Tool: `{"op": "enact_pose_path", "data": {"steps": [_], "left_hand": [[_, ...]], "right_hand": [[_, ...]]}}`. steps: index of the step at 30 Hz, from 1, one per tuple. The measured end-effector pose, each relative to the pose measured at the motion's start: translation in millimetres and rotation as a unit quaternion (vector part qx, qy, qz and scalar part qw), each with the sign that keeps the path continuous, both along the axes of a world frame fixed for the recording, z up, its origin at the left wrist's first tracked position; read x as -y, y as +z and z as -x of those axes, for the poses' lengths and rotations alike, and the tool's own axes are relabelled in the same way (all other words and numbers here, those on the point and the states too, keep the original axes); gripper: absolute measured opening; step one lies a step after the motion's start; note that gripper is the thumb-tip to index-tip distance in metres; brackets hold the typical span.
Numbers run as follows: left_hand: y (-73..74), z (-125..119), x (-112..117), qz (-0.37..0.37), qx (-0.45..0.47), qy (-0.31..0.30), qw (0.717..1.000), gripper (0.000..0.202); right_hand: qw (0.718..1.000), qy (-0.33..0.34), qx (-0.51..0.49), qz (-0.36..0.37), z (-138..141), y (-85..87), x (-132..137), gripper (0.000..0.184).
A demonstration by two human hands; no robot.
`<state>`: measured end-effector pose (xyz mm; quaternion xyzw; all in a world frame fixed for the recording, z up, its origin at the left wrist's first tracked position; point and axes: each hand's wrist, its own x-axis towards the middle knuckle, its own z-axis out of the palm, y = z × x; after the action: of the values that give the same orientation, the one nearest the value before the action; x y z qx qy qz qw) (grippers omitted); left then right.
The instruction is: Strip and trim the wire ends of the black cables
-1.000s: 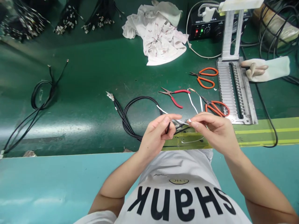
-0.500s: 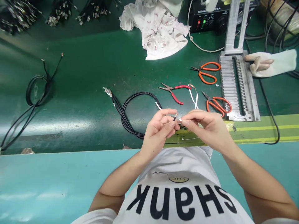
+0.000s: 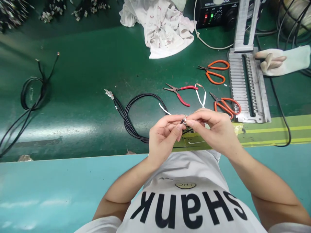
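Between the thumb and fingers of my left hand [image 3: 163, 133] is the end of a black cable [image 3: 183, 120]. My right hand [image 3: 215, 129] pinches at that same tip, and its fingertips nearly meet the left ones. Whatever small piece sits in the right fingers is mostly hidden. A coiled bundle of black cable [image 3: 129, 129] lies just left of my hands, with metal connectors [image 3: 109, 94] at its far end. White strips [image 3: 200, 98] lie beyond my right hand, close to red-handled pliers [image 3: 181, 93].
Orange-handled snips [image 3: 224, 105] and a second orange-handled pair [image 3: 215, 72] lie right of the pliers. Beside them stand a slotted metal fixture [image 3: 240, 84] and a white glove [image 3: 283, 61]. At the back are a white cloth [image 3: 165, 32] and a black control box [image 3: 216, 17]. Another cable coil [image 3: 31, 94] lies left.
My right fingertips have closed in on the cable tip, which now sits between both hands. The whole view has shifted slightly; tools and coils lie as before.
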<state>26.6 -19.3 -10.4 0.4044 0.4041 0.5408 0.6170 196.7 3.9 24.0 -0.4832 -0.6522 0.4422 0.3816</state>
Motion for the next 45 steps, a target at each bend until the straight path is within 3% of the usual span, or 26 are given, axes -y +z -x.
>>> {"op": "enact_pose_path", "data": {"steps": [12, 27, 30, 34, 37, 42, 45], "left_hand": [[2.0, -6.5, 6.2, -0.082, -0.146, 0.073, 0.983, 0.023], [-8.4, -4.6, 8.8, -0.136, -0.247, 0.060, 0.958, 0.028], [-12.2, -5.5, 9.5, -0.188, -0.277, 0.077, 0.939, 0.037], [-14.7, -6.1, 8.3, -0.314, -0.352, 0.098, 0.877, 0.040], [-13.9, -6.4, 7.9, -0.329, -0.407, 0.110, 0.845, 0.035], [-13.7, -6.9, 8.7, -0.321, -0.429, 0.144, 0.832, 0.036], [-12.6, -5.9, 6.8, -0.325, -0.403, 0.151, 0.842, 0.035]], "right_hand": [[0.999, -0.042, 0.016, -0.031, 6.9, -0.9, 6.2, 0.011], [0.997, -0.053, 0.049, -0.039, 6.4, -2.9, 5.9, 0.012], [0.997, -0.055, 0.038, -0.028, 6.5, -4.1, 5.7, 0.013], [0.998, -0.068, 0.009, -0.005, 7.0, -7.0, 5.4, 0.013], [0.997, -0.079, -0.003, 0.014, 8.7, -8.5, 5.6, 0.012], [0.996, -0.086, -0.027, 0.025, 12.1, -9.7, 6.7, 0.012], [0.997, -0.064, -0.031, 0.008, 12.3, -10.0, 7.6, 0.011]]}}
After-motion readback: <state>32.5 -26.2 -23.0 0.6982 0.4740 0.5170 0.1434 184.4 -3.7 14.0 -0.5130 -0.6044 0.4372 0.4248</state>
